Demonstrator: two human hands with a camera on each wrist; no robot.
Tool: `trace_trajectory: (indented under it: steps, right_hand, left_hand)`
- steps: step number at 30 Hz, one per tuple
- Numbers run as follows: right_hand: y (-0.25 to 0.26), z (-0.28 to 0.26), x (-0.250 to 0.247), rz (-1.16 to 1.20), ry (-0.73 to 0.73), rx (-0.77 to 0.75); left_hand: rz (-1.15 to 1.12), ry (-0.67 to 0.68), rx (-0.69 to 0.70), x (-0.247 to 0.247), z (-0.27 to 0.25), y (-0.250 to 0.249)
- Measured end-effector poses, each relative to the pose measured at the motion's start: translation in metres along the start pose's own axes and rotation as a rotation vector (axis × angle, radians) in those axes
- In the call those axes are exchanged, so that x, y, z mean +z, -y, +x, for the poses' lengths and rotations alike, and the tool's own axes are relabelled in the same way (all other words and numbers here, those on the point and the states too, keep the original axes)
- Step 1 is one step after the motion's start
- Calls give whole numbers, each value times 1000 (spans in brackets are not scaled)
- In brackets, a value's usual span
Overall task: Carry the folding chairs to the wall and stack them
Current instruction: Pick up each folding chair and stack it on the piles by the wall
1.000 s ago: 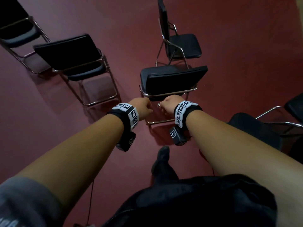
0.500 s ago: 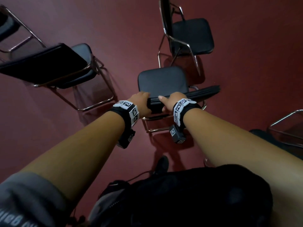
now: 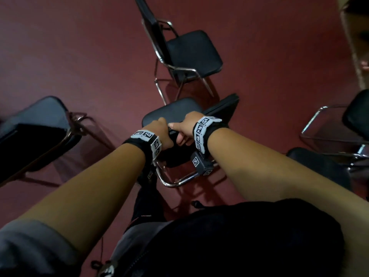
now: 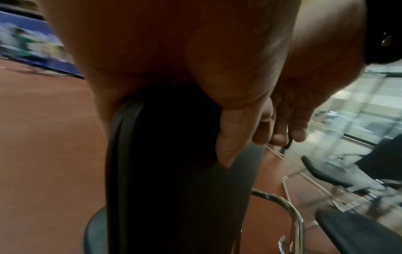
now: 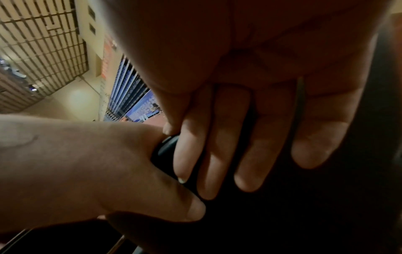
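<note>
A black folding chair (image 3: 173,112) with a chrome frame stands right in front of me. Both hands grip the near end of its padded backrest (image 3: 223,108), side by side. My left hand (image 3: 160,132) wraps over the top edge, and the left wrist view shows the thumb lying down the backrest (image 4: 174,171). My right hand (image 3: 184,129) holds the same edge just to the right. In the right wrist view its fingers (image 5: 217,154) curl down over the dark pad, next to my left hand (image 5: 87,163).
An open chair (image 3: 191,50) stands just beyond the held one. Another chair (image 3: 34,126) is close on the left, and two more (image 3: 355,116) (image 3: 319,166) crowd the right. The floor is dark red. My legs are directly below the held chair.
One second ago both fists hung short of the backrest. They then took hold of its top edge, and the chair has since swung so its backrest angles away to the right.
</note>
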State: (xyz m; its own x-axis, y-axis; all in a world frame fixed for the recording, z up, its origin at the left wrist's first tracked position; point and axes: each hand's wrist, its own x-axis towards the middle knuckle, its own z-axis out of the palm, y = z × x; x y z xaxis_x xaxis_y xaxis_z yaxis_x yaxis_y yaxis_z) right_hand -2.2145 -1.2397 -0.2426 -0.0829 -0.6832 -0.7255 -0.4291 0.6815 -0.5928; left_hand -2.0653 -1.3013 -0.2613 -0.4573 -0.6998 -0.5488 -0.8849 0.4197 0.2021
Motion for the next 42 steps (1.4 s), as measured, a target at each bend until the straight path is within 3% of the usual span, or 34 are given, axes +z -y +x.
trace_trajectory:
  steps: [10, 18, 23, 29, 35, 38, 42]
  right_hand:
    - [52, 17, 8, 209, -303, 183]
    - [17, -13, 35, 558, -493, 293]
    - [-10, -42, 43, 623, -603, 333]
    - [-43, -50, 76, 891, -634, 395]
    - [-78, -66, 102, 1123, -694, 541]
    - [-95, -58, 114, 1203, -690, 628]
    - [-119, -25, 127, 1366, -640, 714]
  left_hand:
    - [83, 208, 267, -48, 75, 37]
    - [160, 229, 328, -40, 48, 25]
    - [255, 185, 387, -31, 29, 11]
    - [313, 102, 528, -50, 16, -31]
    - [200, 149, 495, -49, 20, -77]
    - [94, 81, 462, -30, 24, -78]
    - [11, 112, 503, -15, 34, -71]
